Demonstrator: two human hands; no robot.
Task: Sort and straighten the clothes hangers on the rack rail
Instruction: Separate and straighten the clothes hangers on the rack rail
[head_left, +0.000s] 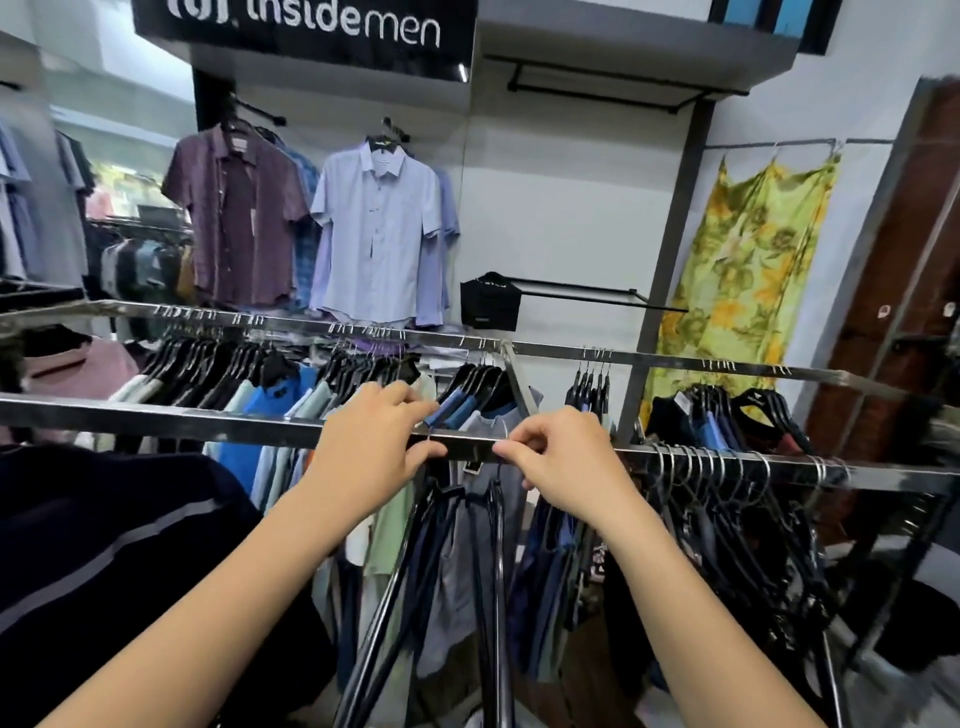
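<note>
A shiny metal rack rail (156, 415) runs across the near foreground. My left hand (371, 447) rests on the rail, fingers curled over a wire hanger hook (430, 435). My right hand (558, 457) pinches another hanger hook (503, 427) at the rail, just right of the left hand. Between and below my hands hang dark and grey garments on black hangers (467, 499). To the right, several empty black hangers (727, 499) with wire hooks crowd the same rail, tilted and tangled.
A second rail (649, 359) behind carries several shirts on black hangers. Purple and light blue shirts (379, 228) hang on the back wall, a yellow floral dress (743, 270) at right. A dark garment (104, 545) fills the lower left. A crossbar (519, 384) joins both rails.
</note>
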